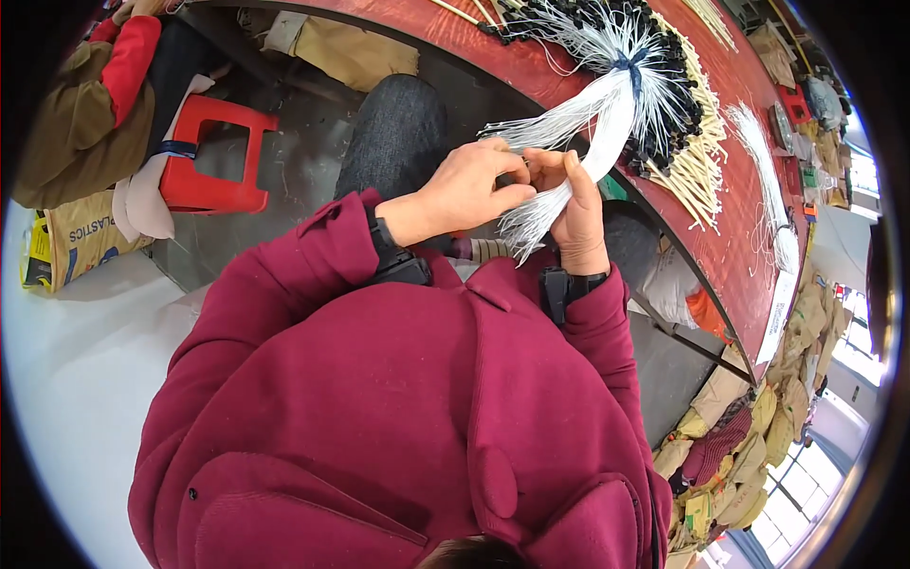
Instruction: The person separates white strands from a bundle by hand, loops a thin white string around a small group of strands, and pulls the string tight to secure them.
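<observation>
A thick bundle of thin white cords [611, 123] hangs over the near edge of the red table, bound with a dark blue tie [629, 63]. My right hand [580, 220] is closed round the hanging part, and the loose ends [533, 223] fan out below its fingers. My left hand [464, 190] meets it from the left, thumb and fingers pinched beside the cords; what lies between them is too small to make out. Beyond the tie, the cords spread over many pale sticks [697, 190] with black parts [654, 156] at their inner ends.
The red table [687, 251] curves round in front of me. Another white cord bundle [766, 180] lies on its right side. A red stool [213, 156] stands at the left near a seated person [81, 123]. Filled sacks [739, 455] are heaped at the right.
</observation>
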